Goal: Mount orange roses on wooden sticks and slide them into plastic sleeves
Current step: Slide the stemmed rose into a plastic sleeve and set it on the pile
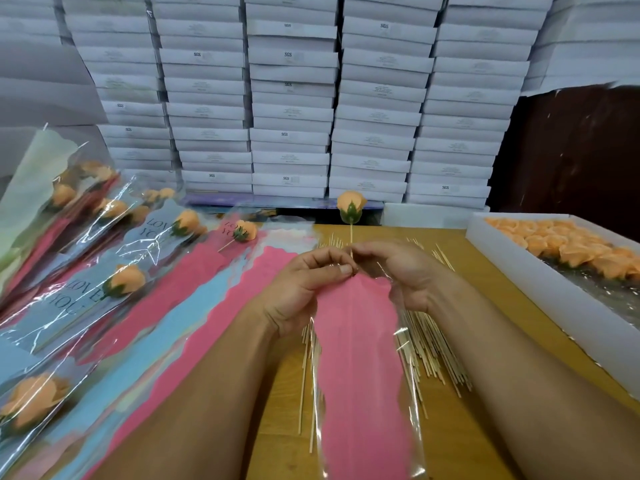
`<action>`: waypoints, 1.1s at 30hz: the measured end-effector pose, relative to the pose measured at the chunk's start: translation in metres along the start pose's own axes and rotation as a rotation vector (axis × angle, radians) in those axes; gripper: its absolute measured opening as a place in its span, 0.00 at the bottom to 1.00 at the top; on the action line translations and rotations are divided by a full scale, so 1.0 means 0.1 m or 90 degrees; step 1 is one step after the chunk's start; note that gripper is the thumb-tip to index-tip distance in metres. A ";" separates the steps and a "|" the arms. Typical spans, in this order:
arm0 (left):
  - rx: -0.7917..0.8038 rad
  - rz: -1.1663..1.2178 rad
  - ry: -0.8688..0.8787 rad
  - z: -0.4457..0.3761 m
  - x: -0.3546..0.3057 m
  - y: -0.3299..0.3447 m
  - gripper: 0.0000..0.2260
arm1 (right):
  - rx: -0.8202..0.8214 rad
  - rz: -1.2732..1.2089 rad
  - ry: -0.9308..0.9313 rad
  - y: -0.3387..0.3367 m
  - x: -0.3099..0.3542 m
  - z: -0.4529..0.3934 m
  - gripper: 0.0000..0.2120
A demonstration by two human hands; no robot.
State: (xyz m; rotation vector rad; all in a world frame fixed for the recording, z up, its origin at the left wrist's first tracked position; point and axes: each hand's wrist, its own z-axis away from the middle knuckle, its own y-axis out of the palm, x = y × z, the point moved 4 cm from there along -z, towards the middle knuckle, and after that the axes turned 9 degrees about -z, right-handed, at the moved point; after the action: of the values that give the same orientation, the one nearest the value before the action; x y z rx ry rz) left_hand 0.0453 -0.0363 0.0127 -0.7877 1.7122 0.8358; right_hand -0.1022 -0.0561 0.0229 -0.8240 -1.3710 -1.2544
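An orange rose (351,203) stands on a thin wooden stick (351,239), raised above the table's far middle. The stick's lower part runs down between my two hands into the mouth of a pink plastic sleeve (356,358). My left hand (304,282) pinches the sleeve's top edge by the stick. My right hand (398,271) holds the sleeve's other side and the stick; which fingers grip the stick is hidden. The sleeve lies lengthwise toward me over loose sticks.
A pile of loose wooden sticks (429,351) covers the wooden table (485,292). A white tray (540,282) of orange rose heads sits at the right. Finished sleeved roses (124,282) and empty pink and blue sleeves (194,306) lie at the left. Stacked white boxes (291,98) fill the back.
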 end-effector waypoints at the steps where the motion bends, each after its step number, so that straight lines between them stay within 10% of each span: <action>1: 0.000 0.003 -0.004 0.00 0.00 0.00 0.03 | -0.005 0.001 -0.008 -0.02 0.01 0.01 0.11; 9: 0.081 -0.037 -0.034 0.04 0.04 0.11 0.07 | -0.099 -0.119 -0.076 -0.24 0.06 -0.04 0.28; 17: 0.137 -0.099 -0.065 0.04 0.09 0.13 0.06 | -0.075 -0.155 -0.094 -0.18 0.08 0.06 0.09; 33: -0.032 -0.153 0.034 -0.01 0.03 0.07 0.05 | -0.110 0.151 -0.134 -0.09 0.05 0.16 0.03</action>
State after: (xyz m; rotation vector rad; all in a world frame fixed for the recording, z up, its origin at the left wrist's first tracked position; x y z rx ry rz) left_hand 0.0380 -0.0339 0.0113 -1.0348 1.6099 0.7000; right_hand -0.1154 -0.0433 0.0273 -1.2308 -1.2956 -1.1349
